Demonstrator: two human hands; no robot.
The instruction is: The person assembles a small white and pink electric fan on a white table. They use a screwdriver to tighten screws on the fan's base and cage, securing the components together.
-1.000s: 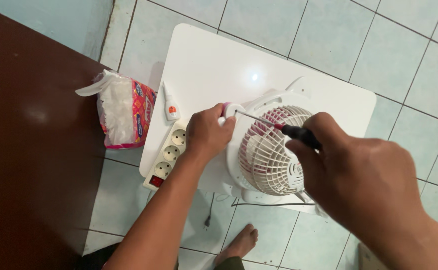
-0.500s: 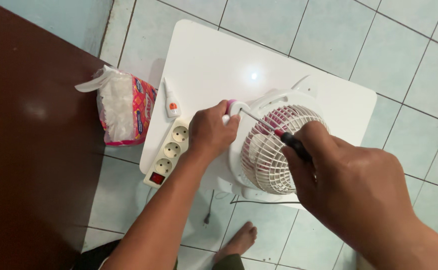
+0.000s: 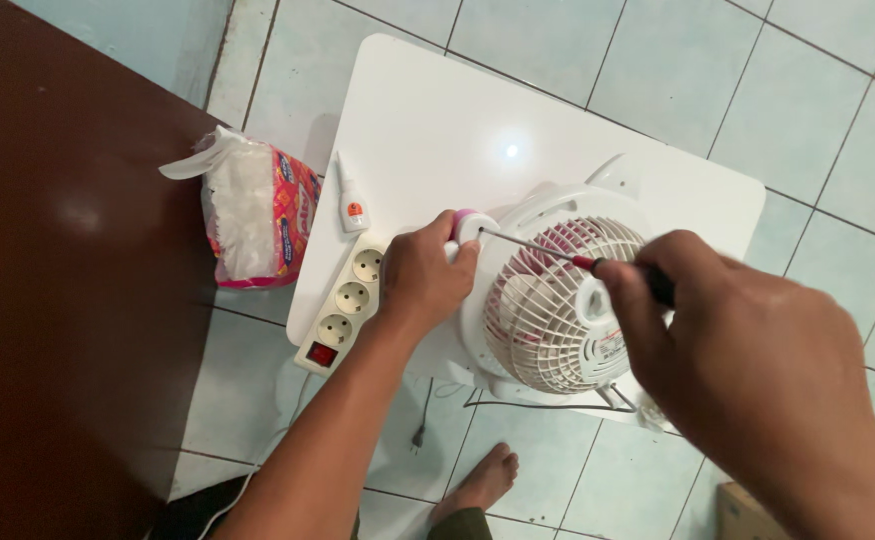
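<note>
Left hand (image 3: 423, 285) is clamped on the left rim of the fan (image 3: 558, 300), fingers curled tight round the edge just under a small white-and-pink knob (image 3: 468, 226), and that grip looks like a brace, holding the housing so it does not shift under the tool. Right hand (image 3: 748, 350) fills the lower right of the frame, closed in a fist round the black handle of a screwdriver (image 3: 558, 252), with the thin shaft running up and left across the grille so the tip sits right at the knob, touching or all but touching it; the exact contact is too small to tell. The fan lies on its back, grille facing up, in the centre of the frame on a white table (image 3: 438, 120), which puts that rim point within reach from above. So the fan sits squarely between the two hands, left one on it, right one above its right side, joined to it only through the tool. Just left of the bracing hand a power strip (image 3: 343, 305) lies along the table's edge, a small glue tube (image 3: 351, 200) above it. Off the table at left, a pack of tissues (image 3: 253, 220) stands on the tiled floor (image 3: 808, 100), beside a dark brown surface (image 3: 58, 300). A bare foot (image 3: 478, 483) shows at the bottom.
</note>
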